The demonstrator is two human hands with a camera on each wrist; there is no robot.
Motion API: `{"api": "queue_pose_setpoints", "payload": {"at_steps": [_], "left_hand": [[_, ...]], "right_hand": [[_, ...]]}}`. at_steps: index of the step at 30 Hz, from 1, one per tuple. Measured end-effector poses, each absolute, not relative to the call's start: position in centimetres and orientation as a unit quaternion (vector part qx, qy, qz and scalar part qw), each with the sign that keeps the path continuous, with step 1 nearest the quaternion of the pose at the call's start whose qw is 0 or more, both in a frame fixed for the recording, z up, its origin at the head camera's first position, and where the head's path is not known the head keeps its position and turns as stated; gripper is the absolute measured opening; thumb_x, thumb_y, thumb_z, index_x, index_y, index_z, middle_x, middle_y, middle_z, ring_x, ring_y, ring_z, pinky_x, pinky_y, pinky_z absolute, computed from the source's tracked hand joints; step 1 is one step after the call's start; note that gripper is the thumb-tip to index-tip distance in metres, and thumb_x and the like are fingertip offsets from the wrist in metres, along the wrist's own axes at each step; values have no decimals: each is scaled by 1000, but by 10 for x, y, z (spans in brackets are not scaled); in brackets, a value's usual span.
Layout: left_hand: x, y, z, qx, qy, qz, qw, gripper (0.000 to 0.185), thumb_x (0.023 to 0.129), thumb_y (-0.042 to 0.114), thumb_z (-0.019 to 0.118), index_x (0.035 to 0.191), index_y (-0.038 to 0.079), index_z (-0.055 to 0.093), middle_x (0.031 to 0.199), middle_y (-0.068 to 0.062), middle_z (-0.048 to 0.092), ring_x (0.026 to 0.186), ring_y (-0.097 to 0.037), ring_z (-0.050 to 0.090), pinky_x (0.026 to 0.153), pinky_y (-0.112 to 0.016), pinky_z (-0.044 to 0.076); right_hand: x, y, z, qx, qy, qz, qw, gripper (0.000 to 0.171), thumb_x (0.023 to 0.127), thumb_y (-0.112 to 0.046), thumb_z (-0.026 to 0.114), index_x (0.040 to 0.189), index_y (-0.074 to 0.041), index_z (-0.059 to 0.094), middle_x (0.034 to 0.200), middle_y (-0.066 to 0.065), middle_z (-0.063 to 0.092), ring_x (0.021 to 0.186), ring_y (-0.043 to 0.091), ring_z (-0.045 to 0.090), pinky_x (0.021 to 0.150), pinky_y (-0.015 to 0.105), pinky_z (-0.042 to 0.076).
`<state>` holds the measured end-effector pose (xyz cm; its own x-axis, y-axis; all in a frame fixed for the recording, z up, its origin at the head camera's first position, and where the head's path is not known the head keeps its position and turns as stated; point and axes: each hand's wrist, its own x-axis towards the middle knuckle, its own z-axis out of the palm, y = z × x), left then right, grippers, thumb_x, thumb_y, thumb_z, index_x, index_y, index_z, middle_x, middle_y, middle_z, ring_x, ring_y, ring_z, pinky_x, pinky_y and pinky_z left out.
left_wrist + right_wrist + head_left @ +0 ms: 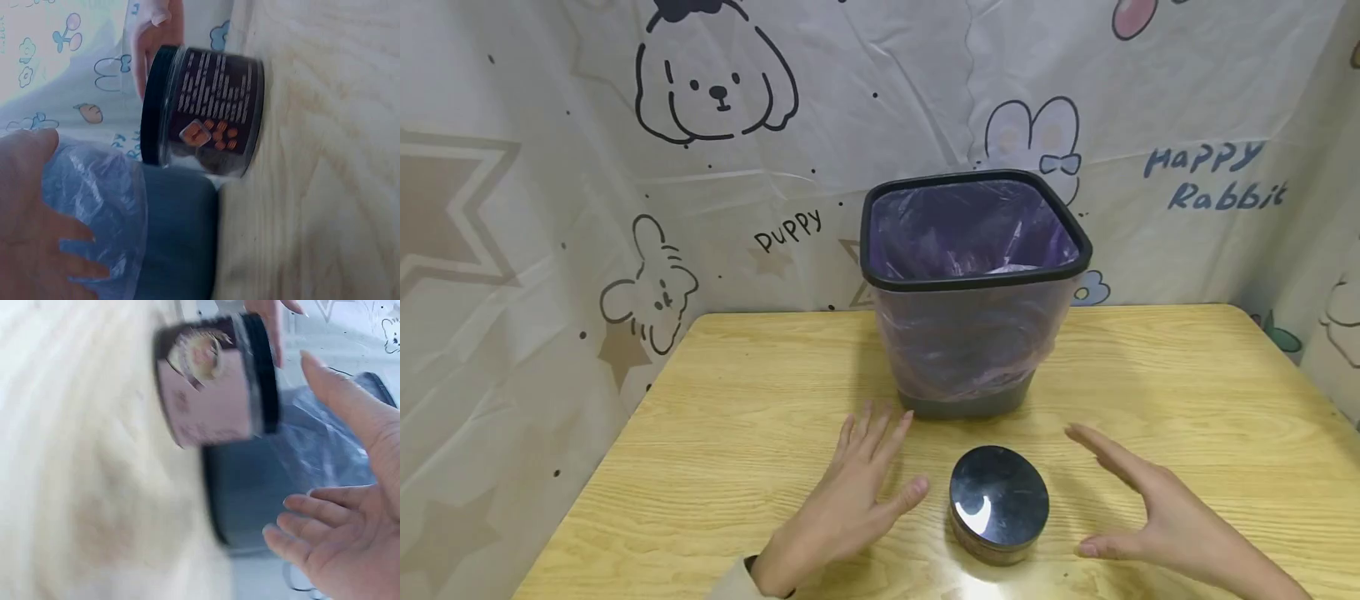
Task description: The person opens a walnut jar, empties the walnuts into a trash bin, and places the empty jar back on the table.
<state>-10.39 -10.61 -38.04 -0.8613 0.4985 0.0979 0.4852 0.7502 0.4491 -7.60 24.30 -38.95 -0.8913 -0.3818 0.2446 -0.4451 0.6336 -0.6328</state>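
A round plastic jar [998,505] with a glossy black lid stands upright on the table. Its side bears a dark label with small white text and orange pictures in the left wrist view, and a pink and brown label [209,394] in the right wrist view. To its left is my left hand [850,492], fingers spread and apart from it. On its other side my right hand [1157,517] holds thumb and fingers wide apart, touching nothing. Both palms are bare.
Behind the jar stands a grey trash bin [962,408] with a black rim, lined with a translucent purple bag [970,333]. The wood-grain table [737,400] ends at a cartoon-printed cloth [820,100] hanging along the back and sides.
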Motion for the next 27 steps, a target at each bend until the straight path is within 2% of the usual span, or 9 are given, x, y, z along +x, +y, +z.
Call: {"api": "queue_pose_setpoints", "payload": {"at_steps": [2,3,9,12,14,16,20,23,27], "left_hand": [[-103,-104,-381,280,924,260,9,76,97,60,39,156,18,16,160,-7,10,146,-30,1,114,-55,11],[-103,-102,-382,288,918,272,6,77,97,60,40,156,16,17,160,-5,11,146,-28,4,114,-55,16],[-102,-91,-393,310,871,379,-40,67,94,50,56,147,13,39,152,2,34,139,-22,33,107,-50,36],[-103,-83,-402,333,827,448,-67,60,89,38,68,140,13,47,144,2,43,131,-22,43,104,-48,40],[-104,-79,-408,342,806,477,-73,63,86,34,73,140,14,47,142,2,45,130,-21,44,104,-48,39],[-104,-74,-411,340,803,486,-64,71,83,35,76,143,17,43,144,2,42,131,-21,42,105,-49,38],[-104,-66,-416,319,833,451,-29,94,75,46,81,150,19,31,151,3,31,136,-21,35,106,-50,37],[-104,-61,-419,325,849,417,-19,108,68,49,84,153,21,24,153,2,26,137,-21,32,104,-50,39],[-110,-54,-423,356,832,425,-27,113,63,40,90,152,23,23,152,0,29,137,-21,34,105,-49,38]], "right_hand": [[-79,240,-398,253,-875,411,20,103,65,-27,90,150,-23,33,147,-4,43,128,0,42,96,12,36],[-81,239,-404,271,-857,438,10,101,65,-22,90,150,-20,34,148,-3,43,128,-3,40,97,9,34],[-88,227,-433,335,-800,497,-15,101,65,-19,90,146,2,34,149,-3,41,129,-3,39,100,13,35],[-87,224,-441,322,-788,523,-46,101,66,-20,89,147,2,32,147,-18,37,125,-4,41,98,13,38],[-88,221,-444,315,-784,533,-56,101,66,-18,89,147,2,32,145,-22,36,124,-3,42,97,14,39],[-89,218,-445,311,-782,537,-54,101,64,-17,90,146,2,33,145,-15,40,124,-2,44,98,15,40],[-91,210,-444,311,-789,528,-54,101,64,-22,91,145,3,35,142,12,47,122,-1,47,98,15,40],[-93,205,-443,306,-794,522,-65,102,64,-26,90,146,0,35,140,18,48,120,0,49,96,17,43],[-95,202,-445,303,-793,524,-66,102,63,-23,91,146,-4,36,137,19,50,116,4,53,92,20,46]]}}
